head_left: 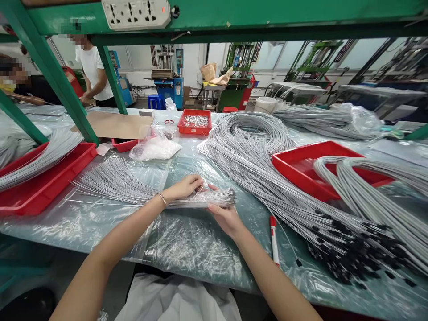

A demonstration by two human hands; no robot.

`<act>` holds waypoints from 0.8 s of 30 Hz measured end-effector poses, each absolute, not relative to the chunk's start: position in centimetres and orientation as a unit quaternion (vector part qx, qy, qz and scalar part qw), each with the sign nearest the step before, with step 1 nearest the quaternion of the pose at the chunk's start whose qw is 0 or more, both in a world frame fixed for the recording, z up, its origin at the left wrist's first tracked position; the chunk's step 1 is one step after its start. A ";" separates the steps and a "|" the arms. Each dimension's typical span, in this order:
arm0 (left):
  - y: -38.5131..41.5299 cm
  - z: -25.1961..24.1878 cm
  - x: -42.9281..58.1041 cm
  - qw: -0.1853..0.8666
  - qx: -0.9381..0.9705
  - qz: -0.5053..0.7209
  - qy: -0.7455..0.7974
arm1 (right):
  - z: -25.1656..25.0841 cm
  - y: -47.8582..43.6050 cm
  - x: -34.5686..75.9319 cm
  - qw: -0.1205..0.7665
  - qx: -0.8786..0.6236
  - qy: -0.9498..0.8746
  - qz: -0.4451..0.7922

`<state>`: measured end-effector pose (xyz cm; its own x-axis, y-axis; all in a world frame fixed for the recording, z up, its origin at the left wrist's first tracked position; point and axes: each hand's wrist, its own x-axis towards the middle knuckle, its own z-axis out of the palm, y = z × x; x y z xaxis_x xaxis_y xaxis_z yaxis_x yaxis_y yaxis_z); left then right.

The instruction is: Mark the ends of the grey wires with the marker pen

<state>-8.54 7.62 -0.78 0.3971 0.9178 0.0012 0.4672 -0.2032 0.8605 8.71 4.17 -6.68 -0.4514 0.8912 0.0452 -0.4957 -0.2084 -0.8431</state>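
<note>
A bundle of thin grey wires (133,189) lies on the plastic-covered table (187,245), fanned out to the left and gathered at its right end. My left hand (183,187) rests on top of the gathered part, fingers curled over it. My right hand (225,217) cups the same end from below, fingers closed round the wire tips. A bracelet shows on my left wrist.
A red-and-white marker (274,240) lies right of my hands. Large coils of grey cable (267,174) with black ends spread over the right side, across a red tray (301,171). Another red tray (43,183) holds wires at left. A small red bin (195,121) of metal parts, a bag (154,148) and cardboard (117,125) sit behind. Two people stand at far left.
</note>
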 end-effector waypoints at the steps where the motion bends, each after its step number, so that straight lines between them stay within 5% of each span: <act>1: 7.5 -1.0 -8.6 0.422 0.713 0.276 0.487 | -6.7 4.1 8.7 0.464 -0.235 -0.414 0.747; 17: 6.5 1.0 -7.1 0.524 0.556 0.414 0.495 | -5.3 4.8 8.4 0.485 -0.174 -0.464 0.721; 21: 7.4 1.8 -8.0 0.629 0.494 0.349 0.488 | -4.4 5.0 8.7 0.474 -0.181 -0.513 0.693; 24: 8.1 3.0 -8.1 0.608 0.592 0.243 0.471 | -3.7 4.9 9.0 0.469 -0.182 -0.538 0.676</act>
<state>-8.10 8.11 3.00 0.4387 0.8527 -0.2837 0.2613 0.1810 0.9481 9.01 4.93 -3.73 -0.4941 0.8302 0.2579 -0.4376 0.0188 -0.8990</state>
